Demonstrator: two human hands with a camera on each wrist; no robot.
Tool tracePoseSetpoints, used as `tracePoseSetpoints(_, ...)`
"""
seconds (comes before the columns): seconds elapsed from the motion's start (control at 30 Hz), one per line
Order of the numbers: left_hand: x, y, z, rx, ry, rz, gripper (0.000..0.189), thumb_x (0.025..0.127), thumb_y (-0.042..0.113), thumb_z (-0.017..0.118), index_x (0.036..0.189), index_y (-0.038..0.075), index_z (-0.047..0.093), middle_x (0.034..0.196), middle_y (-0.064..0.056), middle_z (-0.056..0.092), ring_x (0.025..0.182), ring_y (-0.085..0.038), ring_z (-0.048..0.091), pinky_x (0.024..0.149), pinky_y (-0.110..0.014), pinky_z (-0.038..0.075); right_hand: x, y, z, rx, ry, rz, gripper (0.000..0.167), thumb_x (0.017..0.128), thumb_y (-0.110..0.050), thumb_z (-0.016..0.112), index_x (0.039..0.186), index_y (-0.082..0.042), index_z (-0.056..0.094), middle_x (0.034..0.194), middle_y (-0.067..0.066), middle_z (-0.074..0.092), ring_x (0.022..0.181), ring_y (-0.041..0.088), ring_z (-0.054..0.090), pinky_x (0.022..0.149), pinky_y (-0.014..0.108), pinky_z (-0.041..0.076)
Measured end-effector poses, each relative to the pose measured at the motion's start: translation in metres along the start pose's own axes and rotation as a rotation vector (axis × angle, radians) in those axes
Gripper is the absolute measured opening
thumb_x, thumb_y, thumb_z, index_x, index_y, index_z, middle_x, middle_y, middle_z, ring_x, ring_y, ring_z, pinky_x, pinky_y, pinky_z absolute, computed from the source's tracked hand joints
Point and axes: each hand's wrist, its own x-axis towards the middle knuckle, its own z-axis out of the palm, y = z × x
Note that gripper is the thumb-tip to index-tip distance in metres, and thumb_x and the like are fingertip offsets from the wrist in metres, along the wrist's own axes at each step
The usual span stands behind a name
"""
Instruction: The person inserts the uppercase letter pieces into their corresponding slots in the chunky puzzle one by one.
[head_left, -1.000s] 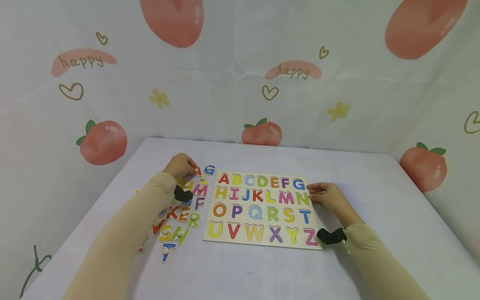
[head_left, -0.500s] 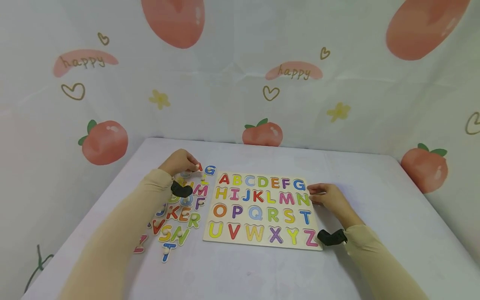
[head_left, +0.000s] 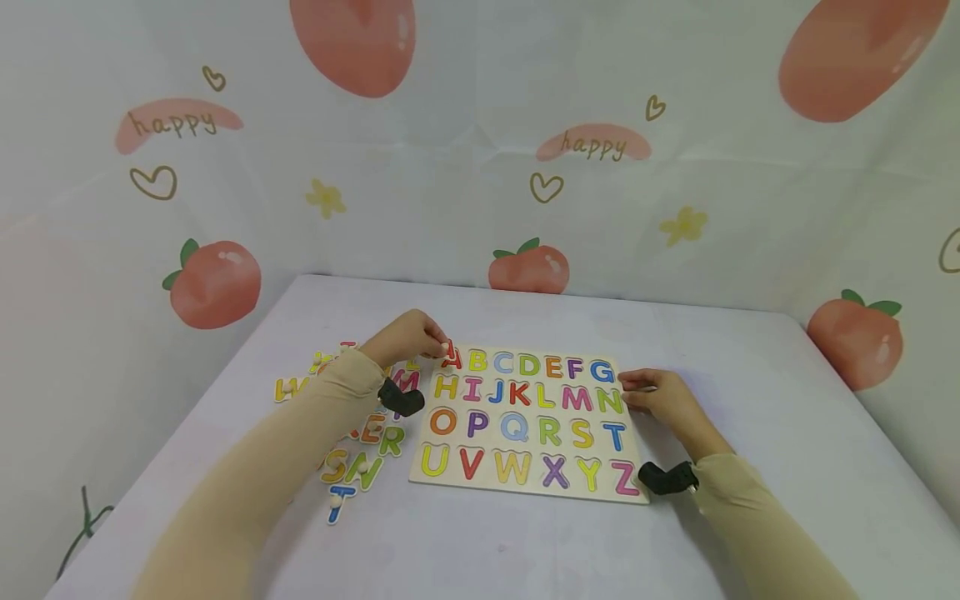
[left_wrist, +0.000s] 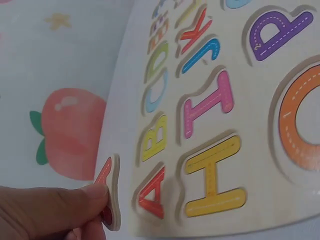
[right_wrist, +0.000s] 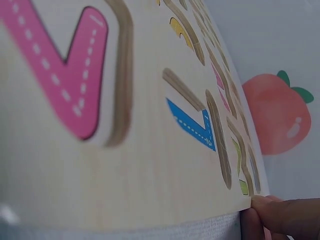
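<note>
My left hand point(head_left: 411, 336) pinches a red letter A puzzle piece point(left_wrist: 114, 195) between thumb and fingers. The piece stands on edge near the top left corner of the wooden alphabet board point(head_left: 491, 457), close to the printed red A point(left_wrist: 151, 194). Printed letters A to Z fill the recesses of the board. On the far side, my right hand point(head_left: 663, 406) touches the board's right edge near the G and N, its fingers fairly straight. The right wrist view shows the thumb point(right_wrist: 287, 216) right at that edge.
Loose letter pieces with knobs lie left of the board, among them a blue T point(head_left: 337, 502), a green N point(head_left: 363, 472) and a yellow W point(head_left: 288, 389). My left sleeve point(head_left: 262, 467) covers several others. A fruit-print curtain point(head_left: 420, 167) hangs behind the white table point(head_left: 525, 550).
The left hand has lifted the red A from among the loose pieces and carried it right to the board's top left corner. My right hand stays at the board's edge.
</note>
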Motion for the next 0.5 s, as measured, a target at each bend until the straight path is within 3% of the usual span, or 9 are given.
tracePoseSetpoints(0.5,0.012,-0.001,0.022,0.013,0.045,-0.034,0.012,0.086,0.005,0.068,0.096,-0.001,0.07,0.088,-0.008,0.066,0.074,-0.013,0.055,0.067,-0.022,0.046,-0.003,-0.002,-0.001,0.005,-0.017,-0.023,0.04,0.092,-0.007,0.064,0.129,0.008,0.054,0.113,0.019,0.062,0.085,0.011,0.059,0.069,0.017,0.051)
